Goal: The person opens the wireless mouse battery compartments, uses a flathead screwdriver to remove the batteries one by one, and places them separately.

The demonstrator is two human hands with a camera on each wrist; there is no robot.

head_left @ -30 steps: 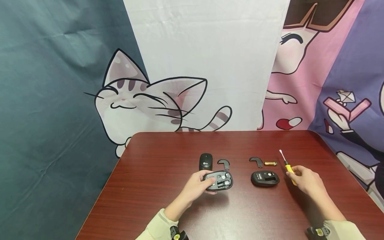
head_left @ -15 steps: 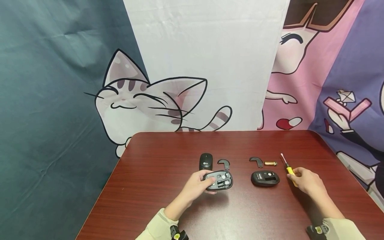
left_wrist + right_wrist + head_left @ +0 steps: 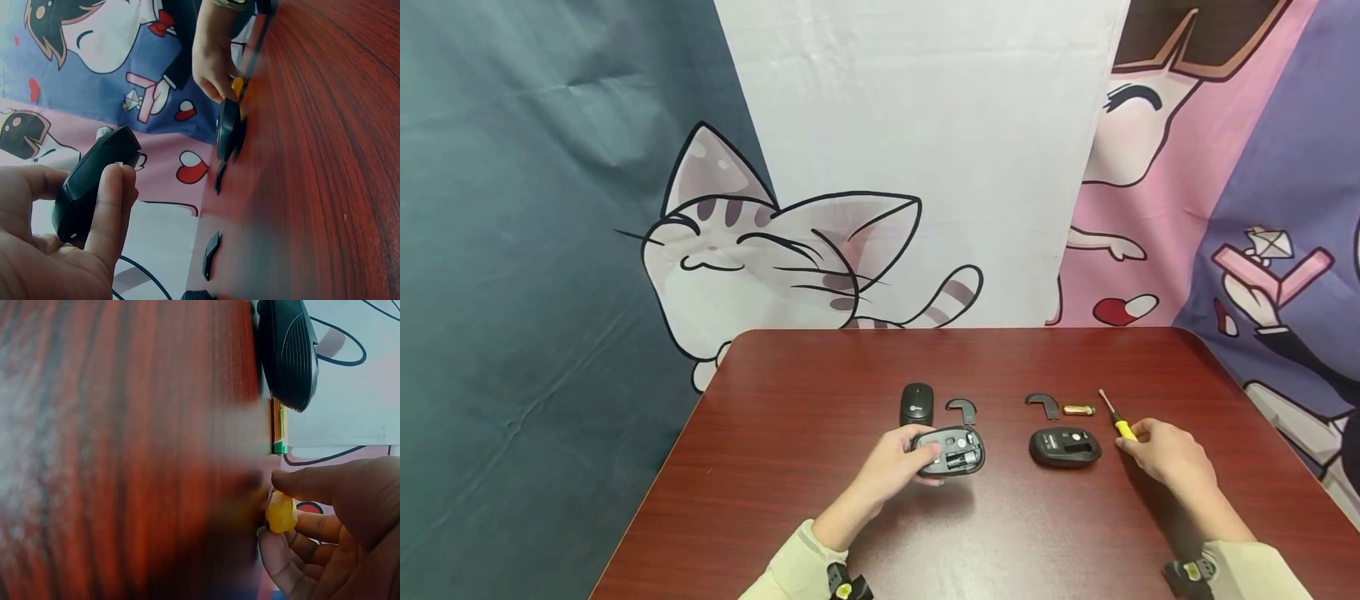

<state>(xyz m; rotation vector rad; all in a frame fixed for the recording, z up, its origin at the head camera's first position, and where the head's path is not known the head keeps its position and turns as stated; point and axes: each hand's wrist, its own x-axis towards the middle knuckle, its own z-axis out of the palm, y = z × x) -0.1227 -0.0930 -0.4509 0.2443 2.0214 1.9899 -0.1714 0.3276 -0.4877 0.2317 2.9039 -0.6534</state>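
Note:
My left hand [image 3: 886, 462] grips a black computer mouse [image 3: 957, 441] just above the table, its grey underside turned up with the battery compartment uncovered. In the left wrist view the thumb and fingers clasp the dark mouse body [image 3: 87, 181] from both sides. Over at the right, my right hand [image 3: 1171, 454] pinches the yellow handle of a screwdriver [image 3: 1124, 429], low at the tabletop, shaft pointing away and leftward. The handle's butt [image 3: 282, 514] shows between thumb and fingers in the right wrist view. Nearest that hand lies a second black mouse [image 3: 1063, 454], underside up, compartment uncovered.
Behind the held mouse a third black mouse [image 3: 917, 402] stands right side up. One hooked battery cover [image 3: 963, 410] lies beside it, another cover [image 3: 1043, 405] farther right. A gold battery [image 3: 1078, 410] lies near the screwdriver. A printed curtain [image 3: 925, 125] hangs behind the table [image 3: 760, 483].
The screwdriver has come down and toward me, its tip now lower in the head view, with my right hand slightly lowered too. My left hand holds its mouse as before.

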